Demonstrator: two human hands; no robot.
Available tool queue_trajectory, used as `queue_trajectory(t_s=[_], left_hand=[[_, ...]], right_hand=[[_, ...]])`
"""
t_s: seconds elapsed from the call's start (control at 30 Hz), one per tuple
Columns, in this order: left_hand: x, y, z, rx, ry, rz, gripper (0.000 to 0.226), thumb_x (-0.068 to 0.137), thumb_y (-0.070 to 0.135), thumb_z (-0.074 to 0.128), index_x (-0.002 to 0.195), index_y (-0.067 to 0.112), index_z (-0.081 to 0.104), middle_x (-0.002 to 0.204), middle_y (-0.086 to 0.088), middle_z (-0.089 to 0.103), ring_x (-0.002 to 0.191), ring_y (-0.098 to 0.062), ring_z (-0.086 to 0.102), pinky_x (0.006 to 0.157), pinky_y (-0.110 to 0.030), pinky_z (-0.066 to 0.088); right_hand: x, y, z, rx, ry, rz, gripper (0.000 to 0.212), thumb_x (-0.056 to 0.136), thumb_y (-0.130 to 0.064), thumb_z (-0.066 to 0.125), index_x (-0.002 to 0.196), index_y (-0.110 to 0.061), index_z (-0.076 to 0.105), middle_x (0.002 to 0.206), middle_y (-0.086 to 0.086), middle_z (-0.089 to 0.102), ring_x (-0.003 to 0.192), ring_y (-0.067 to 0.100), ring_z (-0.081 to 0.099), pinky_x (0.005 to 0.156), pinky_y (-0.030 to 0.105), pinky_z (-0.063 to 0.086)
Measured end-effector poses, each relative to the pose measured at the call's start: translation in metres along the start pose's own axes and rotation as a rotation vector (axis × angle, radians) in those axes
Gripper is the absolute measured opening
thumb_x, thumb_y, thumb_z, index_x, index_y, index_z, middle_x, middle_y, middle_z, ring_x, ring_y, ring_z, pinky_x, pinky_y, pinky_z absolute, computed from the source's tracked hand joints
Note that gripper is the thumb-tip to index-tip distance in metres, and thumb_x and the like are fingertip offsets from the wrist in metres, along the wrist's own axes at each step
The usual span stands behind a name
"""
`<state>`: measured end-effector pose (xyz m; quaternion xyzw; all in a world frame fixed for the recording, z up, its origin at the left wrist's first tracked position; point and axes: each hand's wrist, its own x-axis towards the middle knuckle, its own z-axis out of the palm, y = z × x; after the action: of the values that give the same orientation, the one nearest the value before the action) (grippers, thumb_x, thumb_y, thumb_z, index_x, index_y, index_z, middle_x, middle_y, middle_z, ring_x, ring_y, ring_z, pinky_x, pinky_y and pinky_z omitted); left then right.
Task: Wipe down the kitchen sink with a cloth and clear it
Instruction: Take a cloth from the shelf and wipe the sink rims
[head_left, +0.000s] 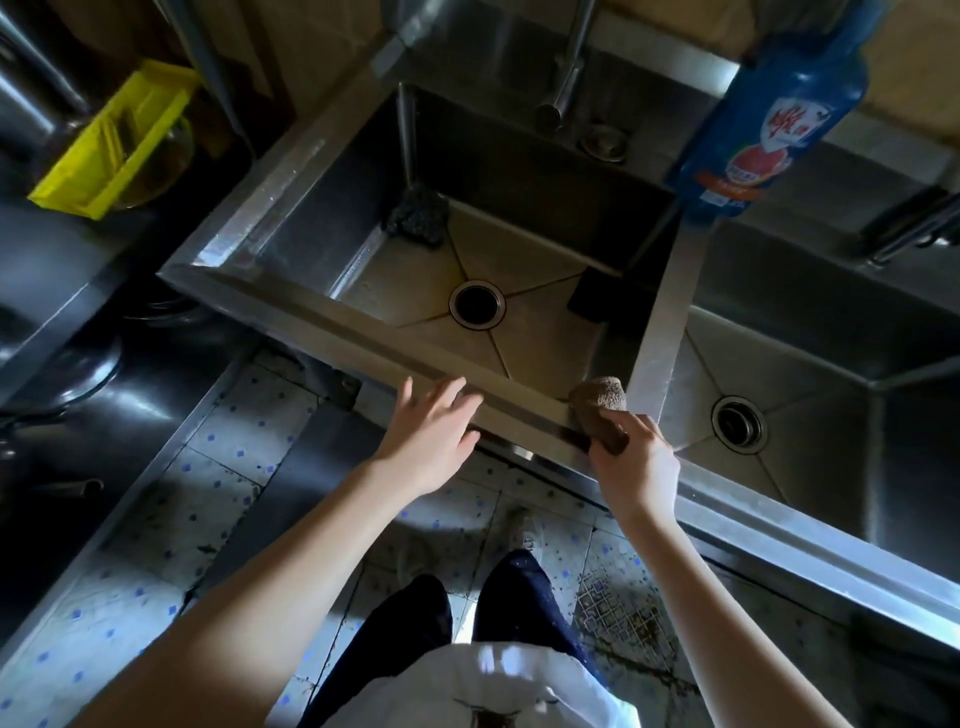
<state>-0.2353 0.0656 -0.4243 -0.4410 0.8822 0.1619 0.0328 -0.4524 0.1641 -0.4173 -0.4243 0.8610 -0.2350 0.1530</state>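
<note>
Yellow tray (111, 143) noted at far left. Sink (311, 325): scouring pad (418, 215) lodged in the far left corner of the basin, drain (477, 304) at centre, dark block (589, 299) against the right wall. Left grip (434, 436) laid over the front rim, fingers straight and spread, nothing held. Brown cloth (600, 410) pressed on the front rim at the near right corner, clamped in the right grip (636, 467). Blue bottle (769, 119) seen at the divider's far end; second basin (831, 364) to the right.
</note>
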Motion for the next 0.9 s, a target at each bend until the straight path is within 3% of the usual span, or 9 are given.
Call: queue_trajectory(t_s=[0.1, 0.27, 0.4, 0.67, 0.9], left_hand=[[-0.003, -0.006, 0.000, -0.001, 0.011, 0.020, 0.048, 0.094, 0.038, 0.045, 0.138, 0.023, 0.037, 0.150, -0.003, 0.031, 0.131, -0.022, 0.039, 0.112, -0.056, 0.011], [0.009, -0.015, -0.002, 0.012, 0.005, 0.025, 0.053, 0.092, 0.041, 0.048, 0.140, 0.024, 0.033, 0.150, -0.004, 0.029, 0.133, -0.024, 0.035, 0.111, -0.056, 0.013], [0.024, -0.025, -0.006, 0.034, -0.075, -0.006, 0.067, 0.088, 0.056, 0.045, 0.144, 0.026, 0.024, 0.154, -0.004, 0.022, 0.136, -0.026, 0.032, 0.112, -0.056, 0.009], [0.041, -0.043, -0.011, 0.063, -0.118, -0.092, 0.073, 0.083, 0.067, 0.043, 0.143, 0.030, 0.022, 0.157, -0.001, 0.013, 0.138, -0.028, 0.027, 0.112, -0.057, 0.003], [0.047, -0.063, -0.015, -0.009, -0.017, -0.076, 0.079, 0.075, 0.071, 0.050, 0.140, 0.030, 0.029, 0.150, 0.004, 0.029, 0.133, -0.021, 0.036, 0.111, -0.057, 0.006]], right_hand=[[-0.002, -0.007, 0.007, -0.029, -0.001, -0.006, 0.043, 0.071, -0.007, 0.067, 0.112, -0.020, 0.068, 0.105, 0.005, 0.066, 0.081, 0.025, 0.060, 0.070, 0.024, 0.043], [0.003, 0.001, 0.001, -0.149, 0.017, -0.021, 0.042, 0.075, -0.016, 0.072, 0.116, -0.022, 0.065, 0.116, 0.008, 0.059, 0.100, 0.030, 0.053, 0.088, 0.040, 0.042], [0.007, 0.004, -0.004, -0.110, -0.056, 0.018, 0.044, 0.078, -0.019, 0.071, 0.120, -0.023, 0.061, 0.114, 0.007, 0.061, 0.095, 0.029, 0.058, 0.076, 0.041, 0.054], [0.013, -0.008, 0.005, -0.179, -0.104, 0.027, 0.044, 0.078, -0.022, 0.069, 0.121, -0.023, 0.059, 0.110, 0.008, 0.063, 0.085, 0.030, 0.061, 0.066, 0.031, 0.050], [0.016, -0.033, 0.014, -0.193, -0.156, 0.033, 0.044, 0.079, -0.024, 0.069, 0.122, -0.022, 0.059, 0.105, 0.009, 0.062, 0.083, 0.029, 0.061, 0.063, 0.029, 0.047]])
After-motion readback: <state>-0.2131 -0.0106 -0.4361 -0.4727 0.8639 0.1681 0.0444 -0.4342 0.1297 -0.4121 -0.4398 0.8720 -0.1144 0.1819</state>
